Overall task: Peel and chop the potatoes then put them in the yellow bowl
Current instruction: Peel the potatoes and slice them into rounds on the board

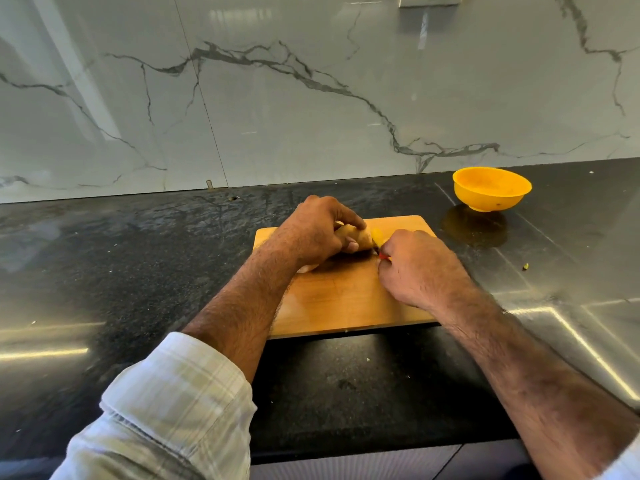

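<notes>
A wooden cutting board (pixel 346 299) lies on the dark counter. My left hand (pixel 311 233) grips a tan potato (pixel 356 237) above the board's far part, fingers curled over it. My right hand (pixel 415 268) grips a tool with a yellow and red handle (pixel 379 242), its tip at the potato's right end; the blade is hidden. A pale piece (pixel 306 269) peeks out under my left wrist. The yellow bowl (pixel 491 192) stands at the back right, apart from the board.
The black stone counter (pixel 138 271) runs left; a steel surface (pixel 571 306) lies to the right. A marble wall (pixel 311 98) rises behind. Small scraps (pixel 525 267) lie right of the board.
</notes>
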